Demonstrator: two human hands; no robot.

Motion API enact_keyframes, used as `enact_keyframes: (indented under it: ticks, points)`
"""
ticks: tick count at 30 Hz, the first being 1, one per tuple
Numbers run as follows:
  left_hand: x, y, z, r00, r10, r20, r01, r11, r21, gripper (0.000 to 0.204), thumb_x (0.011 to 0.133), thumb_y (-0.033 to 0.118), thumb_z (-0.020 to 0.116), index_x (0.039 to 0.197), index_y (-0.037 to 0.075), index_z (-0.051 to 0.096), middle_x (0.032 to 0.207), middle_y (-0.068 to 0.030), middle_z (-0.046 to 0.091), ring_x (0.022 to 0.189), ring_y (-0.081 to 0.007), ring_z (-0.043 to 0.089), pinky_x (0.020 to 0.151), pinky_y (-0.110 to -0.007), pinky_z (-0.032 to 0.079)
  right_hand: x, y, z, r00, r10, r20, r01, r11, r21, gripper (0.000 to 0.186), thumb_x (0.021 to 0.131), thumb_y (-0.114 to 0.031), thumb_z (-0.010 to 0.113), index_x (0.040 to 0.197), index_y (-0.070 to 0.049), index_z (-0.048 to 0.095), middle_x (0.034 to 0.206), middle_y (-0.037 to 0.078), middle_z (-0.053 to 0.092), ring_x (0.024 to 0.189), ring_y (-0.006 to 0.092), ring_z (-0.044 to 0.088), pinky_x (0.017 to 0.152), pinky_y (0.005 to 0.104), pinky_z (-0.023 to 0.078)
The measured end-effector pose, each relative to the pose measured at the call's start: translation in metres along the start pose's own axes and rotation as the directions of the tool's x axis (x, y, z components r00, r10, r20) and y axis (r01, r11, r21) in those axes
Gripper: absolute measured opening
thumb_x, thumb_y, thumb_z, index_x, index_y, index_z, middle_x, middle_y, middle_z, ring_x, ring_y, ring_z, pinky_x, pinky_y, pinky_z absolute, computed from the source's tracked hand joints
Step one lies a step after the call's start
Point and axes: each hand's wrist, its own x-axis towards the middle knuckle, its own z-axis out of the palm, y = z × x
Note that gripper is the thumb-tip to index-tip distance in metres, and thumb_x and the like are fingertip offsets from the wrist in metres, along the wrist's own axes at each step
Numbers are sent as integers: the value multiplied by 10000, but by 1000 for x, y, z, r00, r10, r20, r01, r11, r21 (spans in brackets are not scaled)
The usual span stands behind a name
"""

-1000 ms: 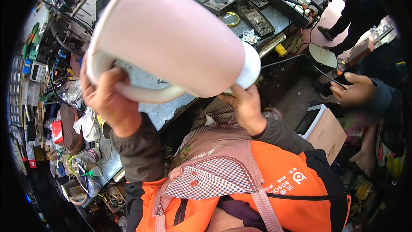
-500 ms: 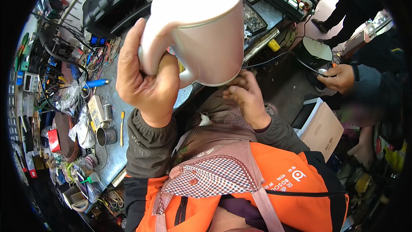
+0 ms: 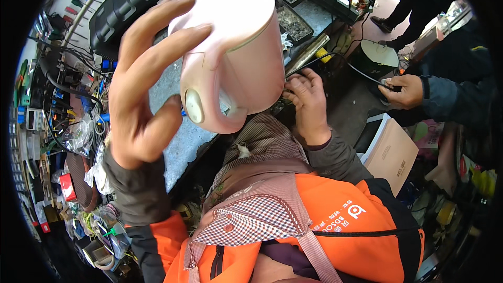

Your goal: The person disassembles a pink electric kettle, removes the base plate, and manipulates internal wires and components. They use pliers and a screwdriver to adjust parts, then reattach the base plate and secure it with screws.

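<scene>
A pale pink kettle (image 3: 251, 57), with a white flat top and a light button (image 3: 194, 106) on its curved handle, is raised over the bench edge. My left hand (image 3: 144, 89) grips it from the left, two long fingers over its top and the thumb beside the handle. Low at the kettle's right side, my right hand (image 3: 309, 102) has curled fingers; what is between them is hard to make out. A black cord (image 3: 356, 68) runs from beside that hand to another person's hand (image 3: 403, 90) on the right, which holds it.
The cluttered metal bench (image 3: 175, 152) holds tools, wires, bags and a black case (image 3: 126, 15). Trays (image 3: 293, 23) sit behind the kettle. To the right are a beige box (image 3: 387, 154), a round white-topped object (image 3: 377, 55) and a standing person's dark legs (image 3: 419, 10).
The kettle has turned, bringing its handle and button toward me. My left fingers have moved from around the handle onto its top. My right hand has risen slightly.
</scene>
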Motion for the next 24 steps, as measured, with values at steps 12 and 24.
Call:
enact_keyframes:
  ticks: [12,24]
  points:
    - [65,29,11,938,195,286,-317,817,483,640,729,285,868,1330,121,719,1427,-96,721,1167,-373,698,993,-478,544,63,-55,-148,933,-204,-297,336,793,509,234,1133,-114,605,1338,-7,569,1249,165,707,1291,364,659,1215,539,481]
    - [129,39,35,973,-214,81,24,447,894,283,804,293,854,749,22,794,735,-167,730,649,-324,729,688,-418,600,-27,-36,-112,979,-89,-183,157,903,400,310,1132,-193,597,1349,24,636,982,86,653,895,234,652,1117,466,546]
